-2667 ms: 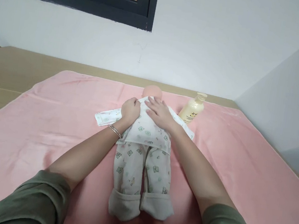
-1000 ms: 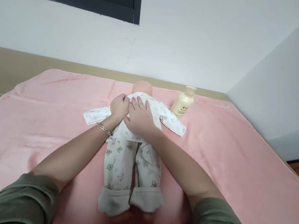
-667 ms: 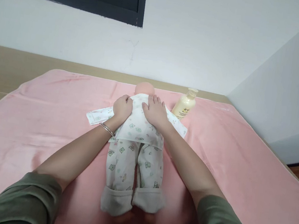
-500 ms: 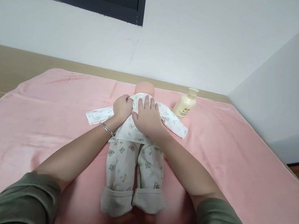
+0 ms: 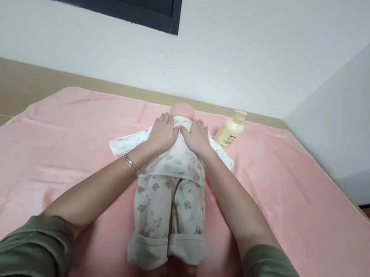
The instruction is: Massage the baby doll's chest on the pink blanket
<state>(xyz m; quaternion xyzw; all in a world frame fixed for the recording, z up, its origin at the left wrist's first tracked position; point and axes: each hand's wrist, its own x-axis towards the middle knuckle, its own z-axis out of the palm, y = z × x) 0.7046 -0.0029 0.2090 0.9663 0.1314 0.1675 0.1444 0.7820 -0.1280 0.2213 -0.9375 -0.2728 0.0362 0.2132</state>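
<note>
A baby doll point(image 5: 182, 110) lies on a pink blanket point(image 5: 65, 154), its head away from me. It wears a white printed top point(image 5: 182, 158) and matching trousers point(image 5: 153, 203) with turned-up cuffs. My left hand point(image 5: 164, 133) rests flat on the left shoulder of the top, fingers stretched toward the head. On the other shoulder lies my right hand point(image 5: 197, 136), also flat with fingers extended. The thumbs nearly meet at the upper chest. Both sleeves of the top spread out sideways, partly covered by my hands. The doll's feet show dimly below the cuffs.
A pale yellow pump bottle point(image 5: 230, 130) stands on the blanket just right of the doll's head. Behind the blanket runs a tan surface point(image 5: 11, 77) up to a white wall point(image 5: 235, 49). A dark window frame point(image 5: 168, 14) is at upper left.
My left hand has opened from a closed grip on the top and now lies flat. My right hand has shifted right, from the middle of the chest to the shoulder.
</note>
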